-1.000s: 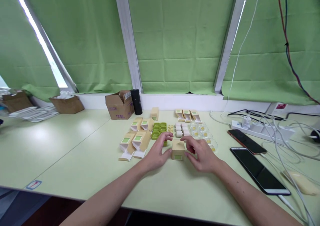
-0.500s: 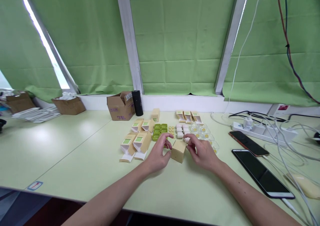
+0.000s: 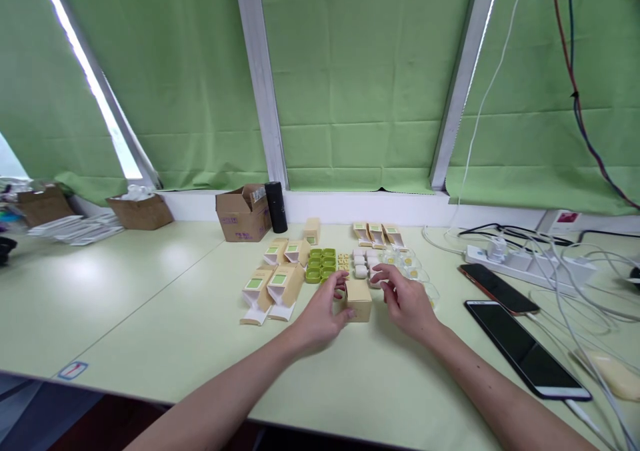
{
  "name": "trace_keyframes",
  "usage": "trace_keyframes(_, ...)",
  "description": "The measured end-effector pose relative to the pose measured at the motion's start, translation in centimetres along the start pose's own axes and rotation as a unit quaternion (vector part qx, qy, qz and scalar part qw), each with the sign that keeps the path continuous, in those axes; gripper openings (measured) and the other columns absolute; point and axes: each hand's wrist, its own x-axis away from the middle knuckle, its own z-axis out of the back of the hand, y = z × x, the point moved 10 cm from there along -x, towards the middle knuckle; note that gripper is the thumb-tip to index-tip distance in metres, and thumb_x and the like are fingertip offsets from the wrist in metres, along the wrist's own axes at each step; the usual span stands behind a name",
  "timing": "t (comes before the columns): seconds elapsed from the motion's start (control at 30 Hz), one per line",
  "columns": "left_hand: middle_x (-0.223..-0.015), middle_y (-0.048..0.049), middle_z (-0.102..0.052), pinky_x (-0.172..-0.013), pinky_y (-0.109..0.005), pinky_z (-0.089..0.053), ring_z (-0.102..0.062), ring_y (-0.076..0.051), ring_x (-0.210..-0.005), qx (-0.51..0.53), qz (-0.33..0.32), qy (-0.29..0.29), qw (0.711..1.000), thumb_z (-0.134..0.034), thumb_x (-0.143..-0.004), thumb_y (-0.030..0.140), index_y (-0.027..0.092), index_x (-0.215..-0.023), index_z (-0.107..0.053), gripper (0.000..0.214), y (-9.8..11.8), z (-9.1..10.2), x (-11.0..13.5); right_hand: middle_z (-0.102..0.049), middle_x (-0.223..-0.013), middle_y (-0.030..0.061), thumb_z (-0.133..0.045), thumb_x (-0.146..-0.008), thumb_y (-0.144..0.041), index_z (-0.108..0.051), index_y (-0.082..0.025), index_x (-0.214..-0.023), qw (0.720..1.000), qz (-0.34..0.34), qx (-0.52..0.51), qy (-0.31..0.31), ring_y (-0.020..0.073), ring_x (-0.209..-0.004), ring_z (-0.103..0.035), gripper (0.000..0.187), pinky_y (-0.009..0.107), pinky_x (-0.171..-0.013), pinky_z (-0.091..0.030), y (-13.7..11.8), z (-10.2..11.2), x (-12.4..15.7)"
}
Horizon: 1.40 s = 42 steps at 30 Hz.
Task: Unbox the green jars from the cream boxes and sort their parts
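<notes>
A small tan cardboard box stands closed on the table between my hands. My left hand grips its left side, the thumb against the lower front corner and the fingers curved behind. To the right of the box, my right hand is apart from it with bent, spread fingers and nothing visible in them. Just beyond are green square trays, little yellow pieces, white cylinders and clear domed pieces with yellow centres. My right fingers partly hide the nearest cylinders.
Open tan boxes with green labels stand to the left, and more boxes at the back. A brown carton and a black bottle are behind. Phones and a cabled power strip lie right.
The small box has turned so its front squarely faces me. My left thumb has come onto its front corner, while my right hand has let go and drawn slightly right.
</notes>
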Motion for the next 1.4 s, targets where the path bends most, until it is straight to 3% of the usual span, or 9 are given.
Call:
trace_keyframes(0.2,-0.124,-0.0117,-0.067,-0.103,-0.045,-0.051,-0.064,-0.027,-0.116,0.066,0.038,0.017,0.997,-0.073,-0.079,0.015,0.019,-0.131,-0.054,0.056,-0.2,-0.7,-0.2,-0.076,-0.099,0.0003,-0.046,-0.096,-0.020,-0.051,-0.026,-0.123,0.998,-0.035,-0.001,0.047,0.0156,-0.064,-0.068,0.028,0.028,-0.059,-0.049,0.4,1.1,-0.4)
trace_keyframes(0.33,-0.121,-0.0112,-0.069,-0.100,-0.045,-0.052,-0.066,-0.027,-0.110,0.044,0.061,0.054,0.996,-0.078,-0.076,0.017,0.018,-0.125,-0.059,0.053,-0.3,-0.2,-0.4,-0.075,-0.099,0.0011,-0.049,-0.095,-0.022,-0.053,-0.026,-0.122,0.996,-0.058,-0.028,0.065,0.0149,-0.064,-0.067,0.028,0.028,-0.059,-0.049,0.2,1.9,-1.2)
trace_keyframes(0.53,-0.126,-0.0113,-0.066,-0.102,-0.049,-0.052,-0.064,-0.029,-0.117,-0.059,-0.038,0.128,0.989,-0.081,-0.079,0.025,0.022,-0.129,-0.058,0.055,2.1,2.2,-0.8,-0.073,-0.101,0.0022,-0.053,-0.094,-0.025,-0.056,-0.026,-0.119,0.993,-0.074,-0.061,0.065,0.0164,-0.074,-0.068,0.025,0.029,-0.062,-0.052,-0.9,2.7,-2.6)
trace_keyframes(0.63,-0.128,-0.0122,-0.064,-0.103,-0.051,-0.051,-0.062,-0.030,-0.121,-0.150,-0.151,0.168,0.963,-0.081,-0.081,0.024,0.022,-0.129,-0.056,0.054,4.8,3.3,-0.6,-0.072,-0.105,0.0043,-0.054,-0.093,-0.025,-0.057,-0.026,-0.117,0.995,-0.067,-0.061,0.053,0.0195,-0.085,-0.069,0.024,0.031,-0.065,-0.056,-1.6,2.4,-3.0)
trace_keyframes(0.73,-0.127,-0.0130,-0.063,-0.103,-0.052,-0.052,-0.059,-0.032,-0.123,-0.241,-0.251,0.203,0.916,-0.079,-0.083,0.023,0.022,-0.132,-0.053,0.055,7.3,3.9,0.0,-0.070,-0.108,0.0064,-0.055,-0.094,-0.026,-0.056,-0.026,-0.115,0.995,-0.054,-0.071,0.054,0.0219,-0.092,-0.069,0.021,0.035,-0.070,-0.058,-2.5,1.9,-3.1)
trace_keyframes(0.9,-0.119,-0.0145,-0.064,-0.096,-0.049,-0.054,-0.062,-0.031,-0.113,-0.362,-0.349,0.231,0.833,-0.072,-0.089,0.020,0.017,-0.130,-0.052,0.046,10.3,3.4,1.1,-0.067,-0.114,0.0099,-0.057,-0.095,-0.028,-0.050,-0.024,-0.123,0.993,-0.009,-0.087,0.082,0.0243,-0.096,-0.068,0.029,0.040,-0.075,-0.060,-4.1,1.3,-2.7)
trace_keyframes(1.03,-0.114,-0.0133,-0.065,-0.092,-0.045,-0.053,-0.062,-0.029,-0.110,-0.417,-0.399,0.252,0.777,-0.066,-0.092,0.015,0.017,-0.125,-0.054,0.036,10.8,2.3,2.1,-0.065,-0.122,0.0125,-0.054,-0.095,-0.021,-0.047,-0.024,-0.123,0.992,0.049,-0.050,0.109,0.0265,-0.103,-0.068,0.030,0.045,-0.082,-0.060,-5.4,1.2,-1.8)
trace_keyframes(1.17,-0.113,-0.0127,-0.065,-0.091,-0.042,-0.052,-0.062,-0.027,-0.109,-0.439,-0.415,0.257,0.754,-0.064,-0.092,0.012,0.017,-0.126,-0.053,0.035,9.8,1.4,2.8,-0.062,-0.124,0.0144,-0.052,-0.093,-0.016,-0.046,-0.023,-0.119,0.989,0.100,-0.013,0.107,0.0304,-0.119,-0.064,0.028,0.047,-0.088,-0.060,-6.6,0.9,-0.8)
trace_keyframes(1.4,-0.108,-0.0093,-0.064,-0.093,-0.045,-0.052,-0.064,-0.026,-0.107,-0.460,-0.404,0.214,0.761,-0.061,-0.094,0.010,0.023,-0.130,-0.052,0.040,7.9,0.6,3.1,-0.063,-0.122,0.0165,-0.052,-0.093,-0.016,-0.044,-0.023,-0.120,0.990,0.112,0.021,0.078,0.0322,-0.126,-0.061,0.029,0.050,-0.092,-0.060,-7.1,0.0,0.0)
